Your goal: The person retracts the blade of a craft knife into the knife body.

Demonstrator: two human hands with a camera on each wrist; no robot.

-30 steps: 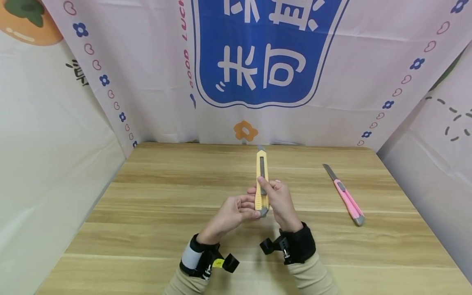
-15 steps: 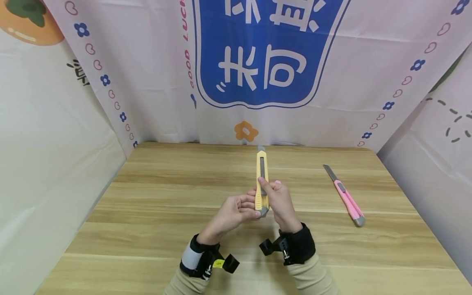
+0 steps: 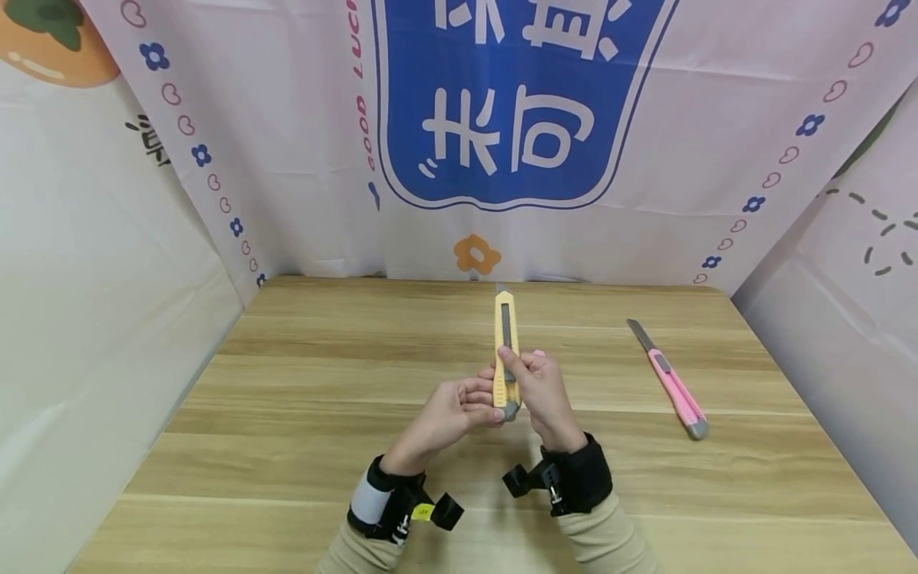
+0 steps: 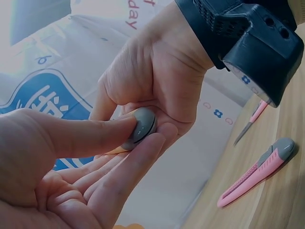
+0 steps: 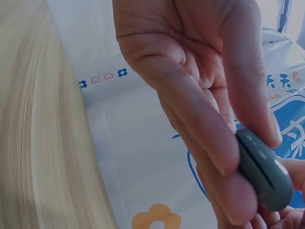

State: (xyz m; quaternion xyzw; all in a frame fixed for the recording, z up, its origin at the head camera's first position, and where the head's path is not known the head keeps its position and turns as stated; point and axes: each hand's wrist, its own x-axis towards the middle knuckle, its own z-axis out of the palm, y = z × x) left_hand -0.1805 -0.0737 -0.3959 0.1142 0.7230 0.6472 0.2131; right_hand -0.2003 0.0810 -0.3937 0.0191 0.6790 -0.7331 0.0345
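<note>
A yellow utility knife [image 3: 505, 319] points away from me above the table, a short grey blade tip showing at its far end. My left hand [image 3: 448, 416] pinches its grey rear end between thumb and fingers. Against the slider stands the thumb of my right hand [image 3: 548, 399], with the fingers curled behind the handle. In both wrist views the grey end cap [image 4: 143, 128] of the knife shows, while most of its body is hidden by the hands. To the right, a pink utility knife [image 3: 676, 391] lies on the table with its long blade out.
The wood-grain table [image 3: 323, 351] ends at a printed white cloth [image 3: 301, 199] hanging behind it. More pale cloth closes in both sides. Each wrist bears a black camera strap [image 3: 581, 474]. The pink knife's bare blade points toward the back left.
The yellow knife and both hands have shifted very slightly left in the head view. The blade tip looks narrower than before. The pink knife stays where it was.
</note>
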